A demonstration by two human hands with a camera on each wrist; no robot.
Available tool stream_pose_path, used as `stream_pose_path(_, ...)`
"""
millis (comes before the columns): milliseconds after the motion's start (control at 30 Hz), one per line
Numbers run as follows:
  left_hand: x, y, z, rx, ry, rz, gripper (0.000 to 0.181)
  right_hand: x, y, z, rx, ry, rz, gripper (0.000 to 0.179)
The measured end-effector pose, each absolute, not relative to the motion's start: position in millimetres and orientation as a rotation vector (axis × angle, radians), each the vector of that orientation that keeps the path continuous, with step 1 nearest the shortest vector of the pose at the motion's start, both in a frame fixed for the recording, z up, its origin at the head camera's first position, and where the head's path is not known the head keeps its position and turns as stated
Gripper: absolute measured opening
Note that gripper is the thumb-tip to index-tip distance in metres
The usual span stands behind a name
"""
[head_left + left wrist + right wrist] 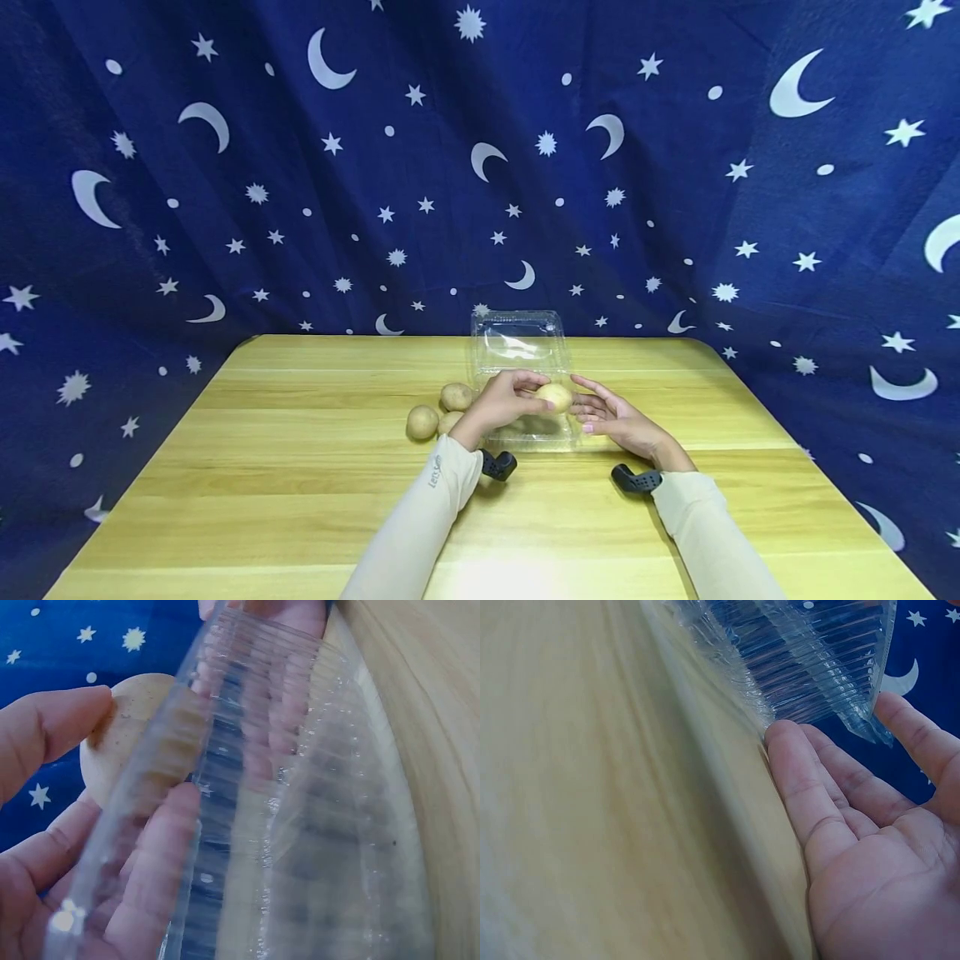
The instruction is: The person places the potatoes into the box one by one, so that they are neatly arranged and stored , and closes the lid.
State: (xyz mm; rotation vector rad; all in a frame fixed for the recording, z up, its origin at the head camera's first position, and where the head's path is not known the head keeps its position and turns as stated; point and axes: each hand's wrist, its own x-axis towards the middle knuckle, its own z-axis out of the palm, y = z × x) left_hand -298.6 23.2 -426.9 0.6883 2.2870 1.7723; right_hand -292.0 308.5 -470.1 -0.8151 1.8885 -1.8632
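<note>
My left hand (508, 400) pinches a pale, round potato (553, 398) between thumb and fingers, over the base of a clear plastic clamshell box (517, 352). In the left wrist view, the ribbed clear wall (315, 787) stands in front of the fingers and covers part of the potato (124, 720). At the box's right side is my right hand (618, 421), its fingers loosely extended and holding nothing. From the right wrist view, those fingertips (786, 735) are right at the box's lower edge. Three more potatoes (422, 422) lie left of the box, one partly hidden by my left wrist.
The box's lid stands raised at the back, near the far edge of the wooden table (300, 483). A dark blue curtain (435, 150) with moons and stars hangs behind and around the table. Black wrist-worn devices (636, 480) sit at both cuffs.
</note>
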Motion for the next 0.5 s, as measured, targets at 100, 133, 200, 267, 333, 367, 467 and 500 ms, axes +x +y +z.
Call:
stream_pose_path(100, -297.6, 26.0, -426.5, 0.703, 2.314, 1.719, 0.045, -291.1, 308.7, -469.1, -0.799, 1.904, -1.858, 0.078)
stream_pose_path(133, -297.1, 26.9, -426.5, 0.706, 2.323, 1.702, 0.045, -290.9, 308.6, -468.9, -0.8, 1.908, -1.857, 0.079)
stream_pose_path(200, -296.4, 28.6, -426.4, 0.702, 2.331, 1.675, 0.046, -290.8, 308.8, -469.0, -0.792, 1.913, -1.857, 0.079)
stream_pose_path(267, -295.8, 29.1, -426.7, 0.697, 2.336, 1.655, 0.046, -291.3, 308.6, -469.7, -0.785, 1.916, -1.857, 0.08)
stream_pose_path(333, -295.7, 29.5, -427.1, 0.696, 2.336, 1.639, 0.046, -291.7, 308.3, -470.1, -0.775, 1.921, -1.857, 0.08)
stream_pose_path(367, -295.8, 29.7, -427.4, 0.698, 2.336, 1.632, 0.046, -291.9, 308.3, -470.4, -0.767, 1.925, -1.856, 0.081)
stream_pose_path(467, -296.4, 29.9, -428.2, 0.725, 2.34, 1.59, 0.043, -291.8, 307.6, -470.3, -0.748, 1.934, -1.849, 0.083)
stream_pose_path(500, -296.6, 30.0, -428.6, 0.734, 2.347, 1.568, 0.042, -291.7, 307.4, -470.3, -0.742, 1.932, -1.848, 0.084)
